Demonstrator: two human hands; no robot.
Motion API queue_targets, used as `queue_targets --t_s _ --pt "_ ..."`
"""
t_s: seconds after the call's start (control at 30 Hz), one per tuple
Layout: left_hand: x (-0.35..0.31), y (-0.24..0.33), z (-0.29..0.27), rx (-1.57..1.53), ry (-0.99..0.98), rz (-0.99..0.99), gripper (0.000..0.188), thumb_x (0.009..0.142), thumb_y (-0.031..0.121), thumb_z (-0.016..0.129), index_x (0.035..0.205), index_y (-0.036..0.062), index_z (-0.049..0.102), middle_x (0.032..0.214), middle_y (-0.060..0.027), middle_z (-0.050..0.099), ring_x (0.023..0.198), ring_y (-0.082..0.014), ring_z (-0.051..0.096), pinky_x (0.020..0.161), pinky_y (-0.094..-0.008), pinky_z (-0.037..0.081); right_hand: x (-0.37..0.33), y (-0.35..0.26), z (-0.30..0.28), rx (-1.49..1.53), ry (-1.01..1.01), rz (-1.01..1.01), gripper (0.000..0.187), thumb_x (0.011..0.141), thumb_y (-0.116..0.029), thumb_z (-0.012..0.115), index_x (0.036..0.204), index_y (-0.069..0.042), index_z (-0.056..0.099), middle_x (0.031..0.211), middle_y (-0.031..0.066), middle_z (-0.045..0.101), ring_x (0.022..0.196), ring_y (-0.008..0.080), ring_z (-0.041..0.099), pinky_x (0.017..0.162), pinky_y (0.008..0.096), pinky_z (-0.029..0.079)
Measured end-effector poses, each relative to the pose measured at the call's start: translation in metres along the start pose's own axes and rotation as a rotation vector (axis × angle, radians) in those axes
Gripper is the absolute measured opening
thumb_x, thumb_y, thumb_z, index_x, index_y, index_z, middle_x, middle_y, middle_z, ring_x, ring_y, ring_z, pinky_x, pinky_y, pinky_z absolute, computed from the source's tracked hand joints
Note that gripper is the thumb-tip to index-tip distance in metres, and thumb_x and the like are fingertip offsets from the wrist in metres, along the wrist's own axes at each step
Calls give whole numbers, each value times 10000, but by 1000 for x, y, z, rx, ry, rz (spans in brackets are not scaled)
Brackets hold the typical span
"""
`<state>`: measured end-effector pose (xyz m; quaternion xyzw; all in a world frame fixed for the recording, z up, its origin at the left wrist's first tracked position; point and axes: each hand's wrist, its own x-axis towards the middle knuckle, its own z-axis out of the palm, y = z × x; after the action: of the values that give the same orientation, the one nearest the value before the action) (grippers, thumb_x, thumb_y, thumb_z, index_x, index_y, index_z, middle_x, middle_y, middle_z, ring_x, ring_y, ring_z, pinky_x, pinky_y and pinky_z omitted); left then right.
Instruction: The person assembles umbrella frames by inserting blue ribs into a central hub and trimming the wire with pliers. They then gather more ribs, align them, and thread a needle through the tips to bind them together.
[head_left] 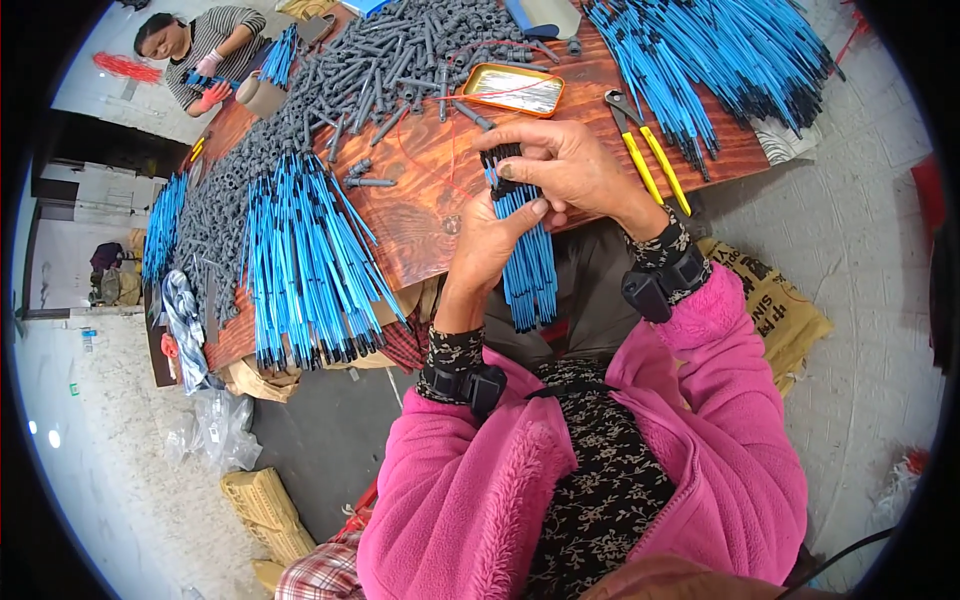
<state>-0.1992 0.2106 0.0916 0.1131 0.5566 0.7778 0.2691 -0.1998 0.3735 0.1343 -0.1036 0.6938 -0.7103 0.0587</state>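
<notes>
- The right hand (570, 165) curls over the top of a bundle of thin blue plastic rods with black tips (525, 250), its fingers closed down on the black upper ends.
- The left hand (490, 240) grips the same bundle from the side at mid-height, thumb and fingers clamped around it, so both hands are shut on the one bundle.
- The bundle stands roughly upright over the near edge of the reddish-brown wooden table (420, 200), its lower ends hanging free above the person's lap.
- Judging by the even black tops, this bundle looks gathered and is being squared up; whether it is tied cannot be told.
- Just beside the right hand lie yellow-handled pliers (645, 150), untouched, and a shallow orange metal tin (515, 88) sits a little farther in.
- A thin red string (440, 165) loops loosely across the wood near the hands.
- To the left a large fan of finished-looking blue rods (305, 260) lies on the table, and another heap of blue rods (720, 60) fills the far right.
- A wide pile of loose grey plastic sleeves (380, 60) remains, which suggests much work is left.
- At the far end a co-worker's red-gloved hand (212, 95) handles more rods.
</notes>
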Motion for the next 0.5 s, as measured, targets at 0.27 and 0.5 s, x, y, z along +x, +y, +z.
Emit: queue_targets --t_s 0.27,0.5 --pt "2 -1 -2 74 0 -33 133 939 30 632 1066 -8 636 947 -78 701 844 -168 704 759 -301 578 6 7 7 -68 125 -47 244 930 -133 674 1153 -34 679 620 -40 594 434 8 468 394 194 354" --pt "-1 -6 -3 -2 11 102 131 952 66 635 1064 -3 635 938 -77 703 831 -163 702 743 -293 582 5 9 11 -27 197 -118 206 924 -136 685 1092 -17 696 648 -35 629 448 -7 469 400 192 348"
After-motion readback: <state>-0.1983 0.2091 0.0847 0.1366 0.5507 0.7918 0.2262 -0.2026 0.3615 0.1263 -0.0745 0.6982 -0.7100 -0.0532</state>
